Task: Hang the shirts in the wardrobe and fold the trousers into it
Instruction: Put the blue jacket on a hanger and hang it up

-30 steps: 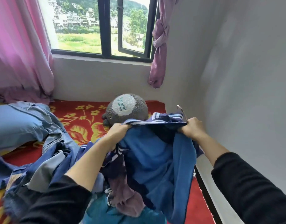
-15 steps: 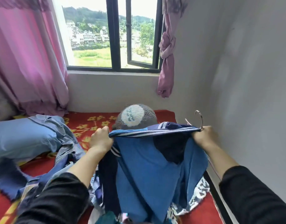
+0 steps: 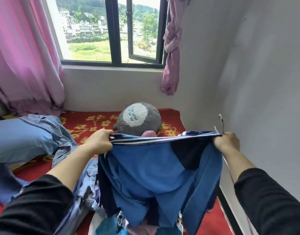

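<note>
One blue garment (image 3: 154, 170) in clamped grip of left hand (image 3: 100, 141) and right hand (image 3: 228, 141); one plush toy (image 3: 137, 116) behind.

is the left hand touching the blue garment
Touching: head view shows the left hand gripping the blue garment by its striped top edge.

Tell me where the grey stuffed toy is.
Head view, centre: the grey stuffed toy lies on the red bedspread below the window, just behind the blue garment.
</note>
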A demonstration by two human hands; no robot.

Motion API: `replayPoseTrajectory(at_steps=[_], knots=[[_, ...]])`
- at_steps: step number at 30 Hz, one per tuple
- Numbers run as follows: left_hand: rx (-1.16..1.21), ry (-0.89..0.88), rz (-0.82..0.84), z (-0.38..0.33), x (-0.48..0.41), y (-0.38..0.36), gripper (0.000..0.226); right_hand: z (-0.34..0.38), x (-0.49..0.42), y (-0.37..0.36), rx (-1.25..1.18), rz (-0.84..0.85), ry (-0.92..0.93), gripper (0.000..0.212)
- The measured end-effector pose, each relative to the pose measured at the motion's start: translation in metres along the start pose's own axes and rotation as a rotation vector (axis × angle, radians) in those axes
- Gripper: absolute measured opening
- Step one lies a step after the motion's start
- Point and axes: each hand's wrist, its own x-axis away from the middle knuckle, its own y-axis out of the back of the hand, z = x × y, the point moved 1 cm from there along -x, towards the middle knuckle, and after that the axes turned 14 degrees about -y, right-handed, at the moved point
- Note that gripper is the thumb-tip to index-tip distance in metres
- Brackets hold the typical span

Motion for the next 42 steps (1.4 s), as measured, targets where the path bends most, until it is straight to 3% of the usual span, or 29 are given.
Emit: replayPoseTrajectory(at_steps=[2,4,9,11,14,15,17,23,28,32,34,36,39,41,42], knots=[[-0.168,0.139,-0.068,0.002,0.002,-0.009,0.028,-0.004,0.004,-0.005,0.007,0.019,0.001,0.022],[-0.108,0.288,-0.127,0.010,0.007,-0.026,0.028,-0.008,0.005,-0.010,0.015,0.033,0.008,0.022],[0.998,0.643,-0.346,0.005,0.000,-0.048,0.030,-0.015,0.009,-0.025,0.040,0.079,0.064,0.011],[0.991,0.577,-0.289,-0.015,-0.010,-0.038,0.033,-0.017,0.009,-0.030,0.055,0.171,0.132,0.012],[0.467,0.399,-0.103,-0.040,-0.016,-0.020,0.055,-0.016,0.009,-0.035,-0.053,0.312,0.157,0.051],[0.337,0.362,-0.069,-0.041,-0.016,-0.018,0.058,-0.014,0.013,-0.034,-0.129,0.320,0.172,0.051],[0.224,0.340,-0.024,-0.040,-0.017,-0.021,0.060,-0.015,0.022,-0.028,-0.245,0.371,0.214,0.026],[0.056,0.345,-0.134,-0.039,-0.010,-0.027,0.057,-0.049,0.033,-0.019,-0.219,0.917,0.122,0.019],[-0.074,0.125,-0.175,-0.059,-0.007,-0.030,0.035,-0.051,0.065,-0.041,-0.161,0.933,0.181,0.019],[-0.207,-0.096,-0.229,-0.095,-0.002,-0.025,0.031,-0.028,0.108,-0.077,-0.201,0.822,0.308,0.018],[-0.292,-0.191,-0.265,-0.106,0.002,-0.021,0.025,-0.020,0.124,-0.096,-0.186,0.762,0.336,0.034],[-0.253,-0.240,-0.286,-0.107,0.008,-0.018,0.027,-0.017,0.129,-0.109,-0.266,0.746,0.304,0.039],[0.207,-0.293,-0.132,-0.100,0.017,-0.020,0.020,-0.009,0.136,-0.107,-0.348,0.767,0.343,0.023],[0.529,-0.315,-0.002,-0.094,0.031,-0.020,0.023,-0.005,0.141,-0.106,-0.420,0.807,0.354,0.029],[0.526,-0.319,-0.026,-0.086,0.033,-0.020,0.031,-0.006,0.141,-0.106,-0.436,0.822,0.353,0.034]])
